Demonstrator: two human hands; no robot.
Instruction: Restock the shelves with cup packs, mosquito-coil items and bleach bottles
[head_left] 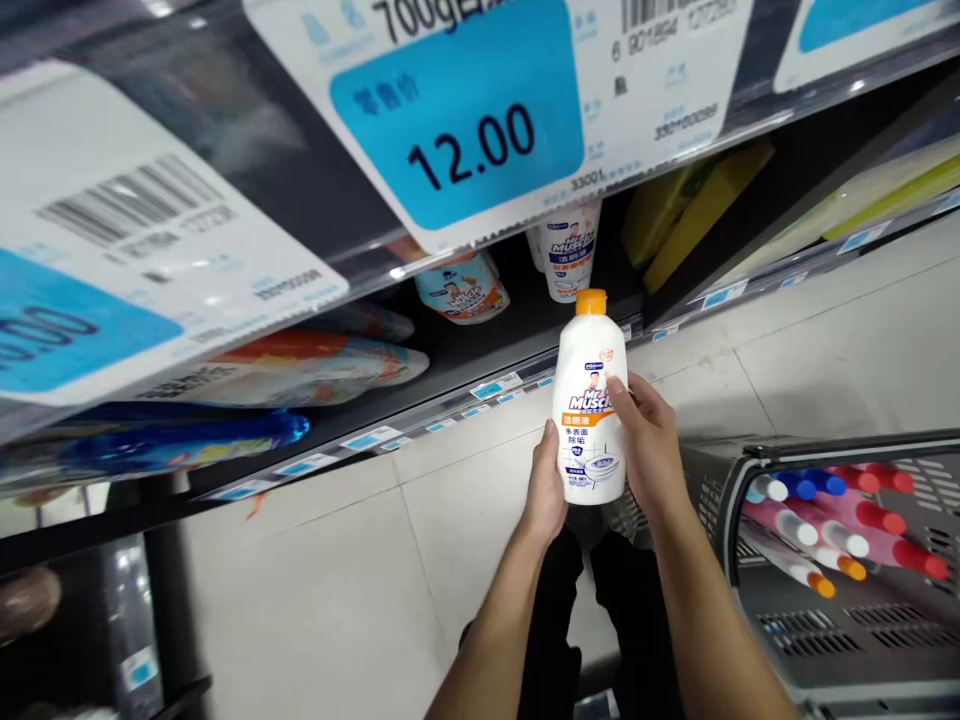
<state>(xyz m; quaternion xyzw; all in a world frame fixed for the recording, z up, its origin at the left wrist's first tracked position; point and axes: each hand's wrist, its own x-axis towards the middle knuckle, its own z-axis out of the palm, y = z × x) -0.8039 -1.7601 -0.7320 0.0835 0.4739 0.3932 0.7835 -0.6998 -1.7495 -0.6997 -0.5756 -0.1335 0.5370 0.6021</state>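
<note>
Between both my hands is a white Mr Muscle cleaner bottle (pixel 590 440) with an orange cap, held upright with its printed label toward me. My left hand (pixel 547 485) grips its lower left side, the thumb along the edge. Around the right side closes my right hand (pixel 651 440), with a finger lying across the label. The undersides of the fingers are hidden behind the bottle. Just beyond its cap, a similar white bottle (pixel 571 250) stands on the low shelf (pixel 540 320), beside a blue and orange bottle (pixel 463 290).
At right, a grey shopping basket (pixel 810 660) contains several bottles with red, blue, white and orange caps. Large price tags (pixel 480 120) on an upper shelf edge fill the top of view. Other packaged goods (pixel 322 365) line the lower shelf at left. Pale floor tiles (pixel 322 590) lie below.
</note>
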